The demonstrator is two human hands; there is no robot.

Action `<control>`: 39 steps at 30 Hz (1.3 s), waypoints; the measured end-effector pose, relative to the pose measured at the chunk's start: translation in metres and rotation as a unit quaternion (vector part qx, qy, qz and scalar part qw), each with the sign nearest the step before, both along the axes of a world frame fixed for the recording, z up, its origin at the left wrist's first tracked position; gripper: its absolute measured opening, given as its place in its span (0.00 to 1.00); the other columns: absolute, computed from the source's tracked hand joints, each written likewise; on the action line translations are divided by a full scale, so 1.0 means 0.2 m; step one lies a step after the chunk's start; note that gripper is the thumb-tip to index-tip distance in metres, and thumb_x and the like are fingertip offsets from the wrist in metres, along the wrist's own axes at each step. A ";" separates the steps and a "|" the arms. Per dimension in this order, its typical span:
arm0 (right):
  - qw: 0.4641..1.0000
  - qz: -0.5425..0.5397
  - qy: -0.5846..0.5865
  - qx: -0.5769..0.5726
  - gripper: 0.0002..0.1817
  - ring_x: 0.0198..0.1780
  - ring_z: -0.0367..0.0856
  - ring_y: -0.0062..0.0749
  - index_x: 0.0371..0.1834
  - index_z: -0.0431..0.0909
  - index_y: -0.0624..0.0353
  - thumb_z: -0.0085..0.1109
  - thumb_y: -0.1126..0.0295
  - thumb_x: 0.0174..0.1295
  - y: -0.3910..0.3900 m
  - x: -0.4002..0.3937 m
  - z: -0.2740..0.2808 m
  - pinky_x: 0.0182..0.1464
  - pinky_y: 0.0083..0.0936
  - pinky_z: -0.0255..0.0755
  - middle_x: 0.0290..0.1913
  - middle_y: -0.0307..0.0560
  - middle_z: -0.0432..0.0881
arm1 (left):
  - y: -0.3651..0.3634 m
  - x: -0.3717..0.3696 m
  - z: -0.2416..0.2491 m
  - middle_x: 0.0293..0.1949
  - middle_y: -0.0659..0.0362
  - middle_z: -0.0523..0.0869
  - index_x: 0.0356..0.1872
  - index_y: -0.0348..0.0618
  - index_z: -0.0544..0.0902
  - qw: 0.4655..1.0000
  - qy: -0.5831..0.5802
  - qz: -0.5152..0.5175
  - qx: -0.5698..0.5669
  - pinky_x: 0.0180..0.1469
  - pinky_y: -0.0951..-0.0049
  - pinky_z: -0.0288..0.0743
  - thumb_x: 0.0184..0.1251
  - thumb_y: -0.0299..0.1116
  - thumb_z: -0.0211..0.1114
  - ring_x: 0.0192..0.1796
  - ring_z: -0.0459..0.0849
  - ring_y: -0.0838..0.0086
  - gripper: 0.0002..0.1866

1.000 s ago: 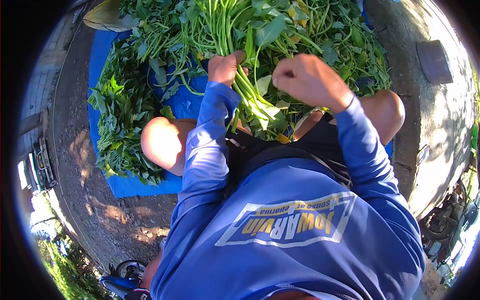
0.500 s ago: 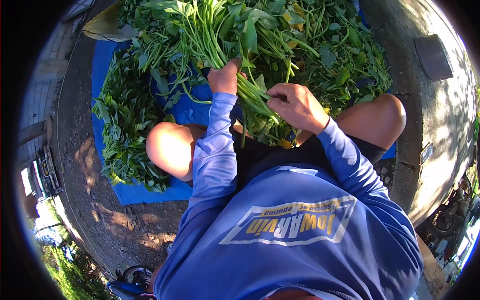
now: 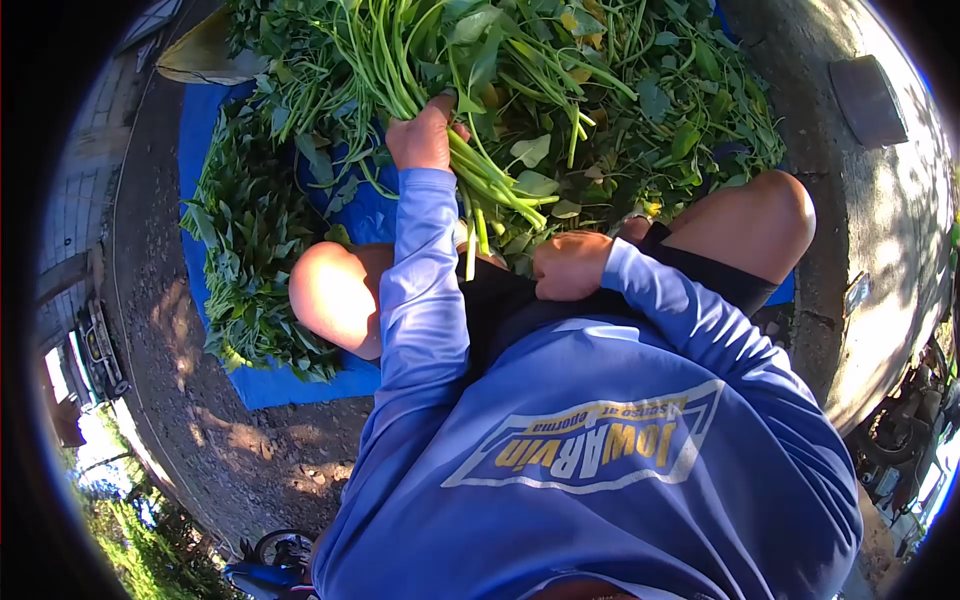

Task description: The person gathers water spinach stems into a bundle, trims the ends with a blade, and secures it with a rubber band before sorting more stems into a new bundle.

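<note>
My left hand (image 3: 420, 138) is wrapped around a bunch of leafy greens (image 3: 395, 75) with long pale-green stems. The cut stem ends (image 3: 510, 195) stick out below my fist, toward my lap, and the leaves spread away from me. My right hand (image 3: 572, 265) is low over my lap, apart from the bunch, with its back up and fingers curled. Its fingertips are hidden, so I cannot make out what they hold, if anything. Beyond both hands lies a large heap of loose leafy greens (image 3: 660, 110).
A blue tarp (image 3: 350, 210) lies under the greens. Bundled greens (image 3: 255, 240) are stacked at its left side, beside my knee. A concrete edge (image 3: 860, 260) with a grey block (image 3: 867, 102) borders the right. Gravelly ground (image 3: 240, 440) runs along the left.
My right hand has left the stem ends and drawn back toward my lap. My left hand has shifted slightly left and up with the bunch still in it.
</note>
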State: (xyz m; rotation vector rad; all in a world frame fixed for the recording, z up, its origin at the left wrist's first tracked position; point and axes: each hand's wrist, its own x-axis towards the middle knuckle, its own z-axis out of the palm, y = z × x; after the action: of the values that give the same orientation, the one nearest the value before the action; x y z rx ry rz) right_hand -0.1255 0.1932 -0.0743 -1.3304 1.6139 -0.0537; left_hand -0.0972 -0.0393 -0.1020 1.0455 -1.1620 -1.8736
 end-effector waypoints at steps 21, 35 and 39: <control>0.901 -0.084 0.193 -0.378 0.06 0.35 0.87 0.56 0.38 0.78 0.58 0.62 0.68 0.67 0.16 -0.41 0.30 0.35 0.48 0.81 0.34 0.52 0.85 | -0.12 0.13 0.04 0.24 0.56 0.81 0.30 0.34 0.84 0.994 -0.044 0.073 0.069 0.22 0.64 0.81 0.58 0.28 0.78 0.18 0.79 0.70 0.10; 0.898 -0.180 0.290 -0.278 0.12 0.54 0.86 0.61 0.45 0.89 0.59 0.61 0.69 0.62 -0.51 -0.77 -0.21 0.57 0.49 0.81 0.52 0.60 0.87 | -0.10 0.13 0.07 0.24 0.53 0.86 0.34 0.33 0.85 0.993 -0.021 0.087 0.074 0.19 0.66 0.78 0.57 0.28 0.78 0.16 0.81 0.67 0.11; 0.853 -0.240 0.391 -0.247 0.13 0.55 0.87 0.59 0.45 0.89 0.59 0.62 0.68 0.61 -0.68 -0.78 -0.32 0.57 0.50 0.81 0.52 0.60 0.87 | -0.10 0.17 0.05 0.24 0.54 0.85 0.36 0.34 0.85 0.993 -0.022 0.081 0.078 0.19 0.67 0.78 0.57 0.29 0.79 0.15 0.80 0.68 0.12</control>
State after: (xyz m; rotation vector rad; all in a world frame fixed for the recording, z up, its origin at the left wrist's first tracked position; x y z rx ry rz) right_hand -0.2817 0.0565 -0.1392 -1.3653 2.7597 -0.2748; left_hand -0.0638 -0.0599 -0.0911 1.2348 -0.9359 -1.8431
